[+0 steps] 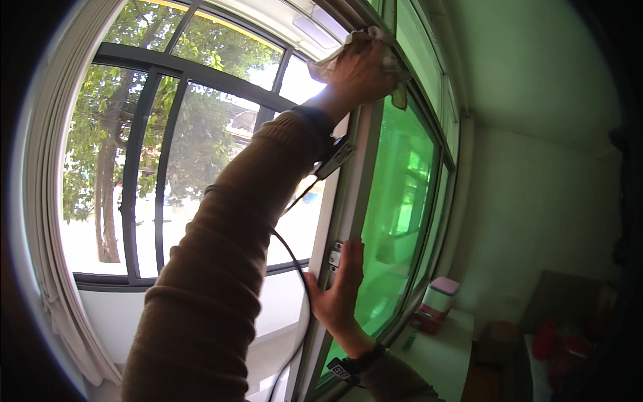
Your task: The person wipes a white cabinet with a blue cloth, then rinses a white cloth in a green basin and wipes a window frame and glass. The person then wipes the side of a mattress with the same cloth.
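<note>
A person's left hand (358,70) presses a bunched cloth (362,40) at the window frame's (348,201) top, the right hand (338,288) lying flat and empty lower down, where the frame seems still unwiped.

I see bright daylight coming in through a big window with dark bars (144,167). Green trees (107,134) stand outside. A pale curtain (50,201) hangs at the left. The wall (536,201) on the right looks plain and greenish. A pink-lidded box (439,298) sits low down.
</note>
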The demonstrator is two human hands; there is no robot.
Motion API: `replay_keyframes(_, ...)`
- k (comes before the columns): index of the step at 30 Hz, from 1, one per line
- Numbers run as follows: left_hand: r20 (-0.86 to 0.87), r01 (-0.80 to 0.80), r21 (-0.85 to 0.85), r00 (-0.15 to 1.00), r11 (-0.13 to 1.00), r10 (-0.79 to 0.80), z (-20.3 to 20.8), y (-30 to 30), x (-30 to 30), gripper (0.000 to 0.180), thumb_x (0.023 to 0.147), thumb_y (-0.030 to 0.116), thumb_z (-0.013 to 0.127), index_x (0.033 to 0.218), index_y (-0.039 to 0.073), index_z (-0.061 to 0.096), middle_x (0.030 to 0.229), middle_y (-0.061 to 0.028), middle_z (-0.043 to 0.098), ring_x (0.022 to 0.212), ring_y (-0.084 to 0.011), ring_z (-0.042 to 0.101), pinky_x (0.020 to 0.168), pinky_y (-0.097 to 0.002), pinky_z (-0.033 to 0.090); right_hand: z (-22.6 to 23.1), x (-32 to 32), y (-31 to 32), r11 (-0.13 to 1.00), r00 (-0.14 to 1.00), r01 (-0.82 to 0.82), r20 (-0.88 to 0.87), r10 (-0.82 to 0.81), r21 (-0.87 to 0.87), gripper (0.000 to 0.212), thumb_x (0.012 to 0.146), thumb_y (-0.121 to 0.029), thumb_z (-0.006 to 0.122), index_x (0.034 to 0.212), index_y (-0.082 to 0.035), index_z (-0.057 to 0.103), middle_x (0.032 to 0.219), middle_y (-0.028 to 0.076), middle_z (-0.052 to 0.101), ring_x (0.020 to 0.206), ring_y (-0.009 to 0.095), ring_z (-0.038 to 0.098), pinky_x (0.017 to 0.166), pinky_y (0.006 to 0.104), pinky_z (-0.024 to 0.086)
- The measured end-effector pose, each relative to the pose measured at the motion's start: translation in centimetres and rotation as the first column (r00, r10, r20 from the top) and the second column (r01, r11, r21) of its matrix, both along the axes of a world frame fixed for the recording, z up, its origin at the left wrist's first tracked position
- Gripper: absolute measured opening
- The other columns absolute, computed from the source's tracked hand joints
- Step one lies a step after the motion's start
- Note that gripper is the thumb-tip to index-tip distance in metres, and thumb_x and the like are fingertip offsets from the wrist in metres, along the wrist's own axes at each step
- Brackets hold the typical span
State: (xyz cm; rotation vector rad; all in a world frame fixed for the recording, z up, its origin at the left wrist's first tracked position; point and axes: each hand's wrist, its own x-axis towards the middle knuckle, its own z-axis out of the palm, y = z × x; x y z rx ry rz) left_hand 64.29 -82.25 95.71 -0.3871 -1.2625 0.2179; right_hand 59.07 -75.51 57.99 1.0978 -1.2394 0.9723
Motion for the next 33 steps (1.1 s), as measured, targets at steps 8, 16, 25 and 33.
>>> replay_keyframes(8,-0.071,0.175,-0.129,0.98,0.976,-0.185,-8.7,-0.4,0.9,0.037,0.083,0.024,0.072,0.117,0.011,0.067,0.116,-0.0158,0.067,0.117,-0.0359,0.057,0.101,-0.0469,0.046,0.0,0.3,0.1,1.0,1.0,-0.016,-0.003,0.016,-0.016,0.089,0.083,-0.026,0.077,0.151,0.004,0.028,0.153,0.03,0.031,0.143,0.047,0.029,0.114,0.0549,0.026)
replay_keyframes(16,-0.084,0.31,-0.102,0.944,0.945,-0.319,-9.1,-2.1,3.3,0.07,0.078,0.018,0.074,0.14,0.007,0.044,0.138,-0.0252,0.048,0.13,-0.0444,0.045,0.108,-0.0531,0.037,0.0,0.8,0.4,1.0,1.0,0.01,-0.008,-0.01,0.0,0.089,0.084,-0.022,0.075,0.153,0.004,0.025,0.156,0.03,0.027,0.146,0.045,0.026,0.117,0.0525,0.025)
replay_keyframes(25,0.086,0.286,0.241,0.945,0.927,-0.314,-3.6,0.3,-0.6,0.086,0.082,0.026,0.068,0.148,-0.01,0.027,0.151,-0.0361,0.03,0.142,-0.0517,0.028,0.119,-0.0509,0.025,-0.1,0.6,0.1,0.999,1.0,0.023,0.003,-0.023,-0.029,0.088,0.082,-0.023,0.077,0.151,0.003,0.028,0.153,0.027,0.033,0.143,0.045,0.03,0.115,0.0534,0.028)
replay_keyframes(33,0.36,0.302,0.17,0.867,0.938,-0.344,-21.8,-3.4,0.3,0.075,0.095,0.022,0.06,0.156,0.004,0.021,0.158,-0.0307,0.024,0.145,-0.0492,0.026,0.118,-0.0499,0.029,0.0,0.5,0.2,0.998,0.999,0.014,-0.03,-0.016,-0.063,0.088,0.081,-0.026,0.078,0.15,0.001,0.031,0.15,0.027,0.038,0.14,0.046,0.035,0.113,0.054,0.03)
